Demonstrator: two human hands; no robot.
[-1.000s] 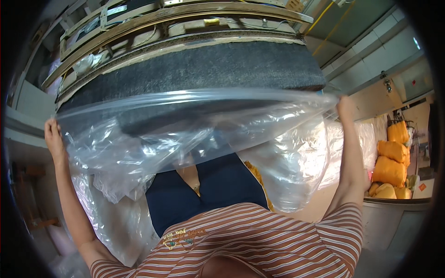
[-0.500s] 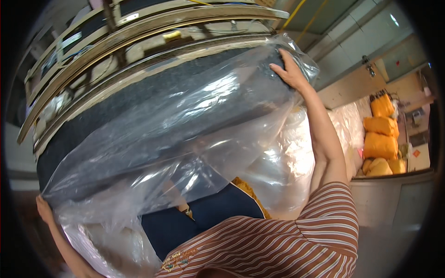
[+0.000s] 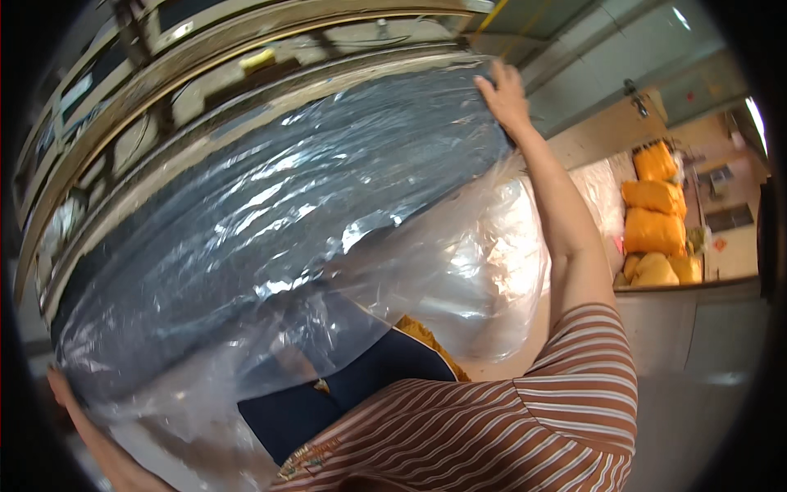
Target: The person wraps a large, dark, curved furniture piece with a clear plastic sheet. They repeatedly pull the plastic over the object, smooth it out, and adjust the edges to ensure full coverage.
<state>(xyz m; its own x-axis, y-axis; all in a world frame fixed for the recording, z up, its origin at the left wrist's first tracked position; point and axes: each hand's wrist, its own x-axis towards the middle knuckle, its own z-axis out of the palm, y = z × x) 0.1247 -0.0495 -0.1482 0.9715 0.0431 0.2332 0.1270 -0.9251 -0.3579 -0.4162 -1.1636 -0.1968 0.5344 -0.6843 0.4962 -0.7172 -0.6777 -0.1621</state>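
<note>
A large clear plastic sheet [image 3: 270, 205] lies over a dark, cloth-like layer [image 3: 344, 94] on a long worktable. Its near part hangs toward me, over my dark trousers. At the table's left end, my left hand [image 3: 61, 387] is closed at the sheet's edge; its fingers are partly hidden. My right hand [image 3: 506, 98] is at the far right corner of the dark layer, fingers stretched and thumb apart, slightly blurred. Glare and ripples run along the sheet's length.
Wooden rails and a metal frame [image 3: 238, 37] run along the table's far side, with a small yellow object [image 3: 257, 59] there. More shiny clear plastic [image 3: 508, 246] hangs on my right. Orange bundles [image 3: 654, 230] are stacked farther right.
The sheet has come down and spread flatter over the dark layer, reaching nearer its far edge. Both hands have shifted slightly; the right hand's fingers have lifted and spread. The view has turned a little.
</note>
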